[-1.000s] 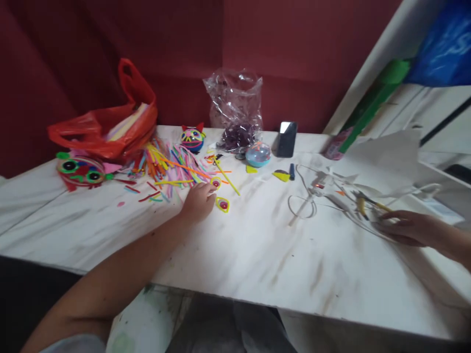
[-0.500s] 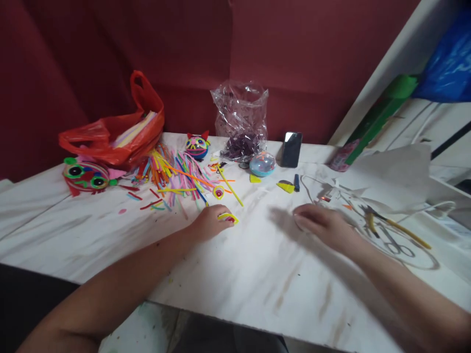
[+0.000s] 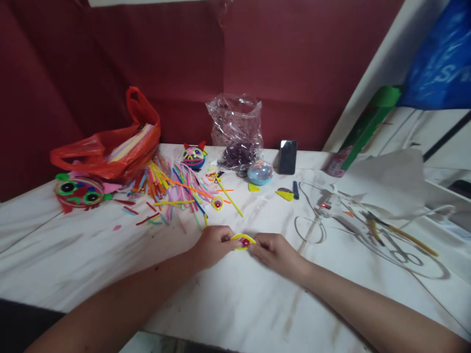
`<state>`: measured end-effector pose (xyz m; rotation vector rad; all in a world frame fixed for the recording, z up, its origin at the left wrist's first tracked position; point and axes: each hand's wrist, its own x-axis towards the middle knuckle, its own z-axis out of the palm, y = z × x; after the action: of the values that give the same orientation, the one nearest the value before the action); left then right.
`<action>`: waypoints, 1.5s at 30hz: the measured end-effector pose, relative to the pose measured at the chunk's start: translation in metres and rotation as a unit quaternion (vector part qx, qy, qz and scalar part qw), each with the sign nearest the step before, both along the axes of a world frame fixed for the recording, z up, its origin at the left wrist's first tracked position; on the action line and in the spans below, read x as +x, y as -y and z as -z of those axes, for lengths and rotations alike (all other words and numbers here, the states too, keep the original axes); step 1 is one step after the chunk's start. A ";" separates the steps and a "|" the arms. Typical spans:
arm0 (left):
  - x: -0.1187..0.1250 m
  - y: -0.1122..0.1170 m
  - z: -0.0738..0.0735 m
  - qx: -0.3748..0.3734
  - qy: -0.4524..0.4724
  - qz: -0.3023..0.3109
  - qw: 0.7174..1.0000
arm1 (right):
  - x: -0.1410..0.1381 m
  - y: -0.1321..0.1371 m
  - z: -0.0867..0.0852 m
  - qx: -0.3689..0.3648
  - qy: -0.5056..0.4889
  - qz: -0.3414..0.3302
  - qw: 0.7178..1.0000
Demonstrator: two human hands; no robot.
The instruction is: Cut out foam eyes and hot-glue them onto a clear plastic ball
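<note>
In the head view, both hands meet near the middle of the white table (image 3: 257, 304). The left hand (image 3: 213, 245) and the right hand (image 3: 274, 252) each pinch one end of a small yellow piece (image 3: 243, 241) with a red centre, fingers curled in around it. The piece sits between the two hands, just above the tabletop or resting on it; I cannot tell which.

Just beyond the left hand lies a second yellow ring (image 3: 217, 202) with a red centre, beside a thin yellow stick (image 3: 230, 193). Further left, a heap of coloured strips (image 3: 172, 184) spills out next to a red plastic bag (image 3: 110, 147). A red toy with green eyes (image 3: 79, 190) sits at the bag's near side. A small cat-faced ball (image 3: 194, 156), a clear bag (image 3: 237, 130), a pale blue ball (image 3: 259, 172) and a phone (image 3: 287, 157) stand along the far edge by the red wall. To the right of the hands lie a looped white cable (image 3: 311, 230) and scissors (image 3: 395, 247).
</note>
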<state>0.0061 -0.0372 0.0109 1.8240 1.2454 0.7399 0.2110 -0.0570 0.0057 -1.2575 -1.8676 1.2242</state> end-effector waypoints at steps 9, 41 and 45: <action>-0.010 -0.012 0.010 0.240 -0.079 0.023 0.967 | 0.033 -0.017 -0.010 0.217 0.403 0.086 0.885; -0.012 -0.021 0.009 0.296 -0.011 -0.004 0.955 | 0.044 -0.088 -0.043 0.248 -0.104 0.104 0.957; 0.003 -0.009 0.011 0.277 -0.068 0.052 0.957 | 0.052 -0.016 -0.021 0.312 -0.057 0.025 0.948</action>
<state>0.0090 -0.0278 0.0003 2.4089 1.0803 0.9885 0.2629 -0.0406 0.0269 -0.8538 -1.9041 0.5781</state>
